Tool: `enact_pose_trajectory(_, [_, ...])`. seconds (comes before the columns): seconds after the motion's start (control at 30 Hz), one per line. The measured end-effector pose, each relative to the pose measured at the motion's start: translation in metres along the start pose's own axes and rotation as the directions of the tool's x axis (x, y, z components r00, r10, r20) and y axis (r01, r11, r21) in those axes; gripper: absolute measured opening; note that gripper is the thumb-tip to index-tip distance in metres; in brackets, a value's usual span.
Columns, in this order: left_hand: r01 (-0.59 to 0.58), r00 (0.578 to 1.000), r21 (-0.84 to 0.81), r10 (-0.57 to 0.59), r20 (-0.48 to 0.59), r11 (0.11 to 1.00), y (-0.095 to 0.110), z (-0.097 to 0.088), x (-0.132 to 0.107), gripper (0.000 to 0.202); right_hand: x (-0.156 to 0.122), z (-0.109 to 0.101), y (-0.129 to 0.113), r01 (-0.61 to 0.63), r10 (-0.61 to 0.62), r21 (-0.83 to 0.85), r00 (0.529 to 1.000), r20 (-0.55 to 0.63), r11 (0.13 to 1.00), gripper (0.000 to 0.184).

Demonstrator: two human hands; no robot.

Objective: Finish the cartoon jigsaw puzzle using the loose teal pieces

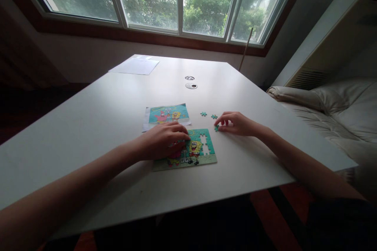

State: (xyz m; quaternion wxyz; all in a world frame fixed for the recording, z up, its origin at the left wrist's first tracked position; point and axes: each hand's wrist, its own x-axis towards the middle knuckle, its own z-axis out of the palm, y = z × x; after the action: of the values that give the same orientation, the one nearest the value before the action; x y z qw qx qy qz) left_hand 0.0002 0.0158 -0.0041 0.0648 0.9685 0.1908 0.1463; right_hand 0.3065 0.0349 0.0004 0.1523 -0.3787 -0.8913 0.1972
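Observation:
A jigsaw puzzle point(194, 148) with cartoon figures on a green-blue ground lies flat on the white table. White gaps show in its right part, where pieces are out. My left hand point(165, 140) rests over the puzzle's left side, fingers stretched out and covering part of the picture. To the right of the puzzle, my right hand point(234, 124) pinches a small green puzzle piece point(216, 128) at the tabletop. Just beyond it lie two loose pieces, a green piece point(203, 114) and a patterned piece point(214, 117). Behind my left hand is a printed picture sheet point(179, 114) with similar figures, partly hidden.
The white table point(250, 164) narrows toward the window. Two round discs point(191, 86) lie farther back, and papers point(135, 66) sit at the far left corner. A pale sofa point(338, 110) stands on the right. A thin stick point(246, 49) leans behind the table.

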Motion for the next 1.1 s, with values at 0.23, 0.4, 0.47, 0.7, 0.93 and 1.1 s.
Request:
enact_pose_trajectory(0.23, [0.003, 1.0, -0.007, -0.003, 0.002, 1.0, 0.0, 0.001, -0.001, 0.023, 0.001, 0.002, -0.004, -0.071, 0.061, -0.122, 0.995, -0.084, 0.99, 0.026])
enact_pose_trajectory(0.4, [0.008, 1.0, -0.002, -0.008, 0.01, 1.0, 0.0, 0.0, 0.0, 0.024, -0.001, -0.007, 0.002, -0.053, 0.047, -0.081, 0.996, -0.075, 0.995, 0.019])
enact_pose_trajectory(0.47, [0.01, 1.0, 0.002, -0.01, 0.014, 1.0, 0.0, 0.001, -0.001, 0.024, -0.004, -0.011, 0.006, -0.025, 0.024, -0.049, 0.999, -0.023, 0.998, 0.019])
enact_pose_trajectory(0.7, [0.006, 1.0, 0.003, -0.006, 0.009, 1.0, 0.0, 0.0, -0.001, 0.024, -0.002, -0.007, 0.008, -0.034, 0.033, 0.013, 0.998, 0.046, 0.999, 0.025])
enact_pose_trajectory(0.93, [-0.001, 1.0, 0.003, 0.001, 0.002, 1.0, 0.0, 0.0, 0.0, 0.024, 0.006, 0.009, 0.015, -0.138, 0.113, -0.087, 0.963, -0.243, 0.987, 0.023])
enact_pose_trajectory(1.1, [-0.004, 1.0, -0.004, 0.004, -0.006, 1.0, 0.0, 0.001, 0.001, 0.023, 0.015, 0.018, 0.021, -0.213, 0.182, -0.062, 0.926, -0.33, 0.975, 0.026])
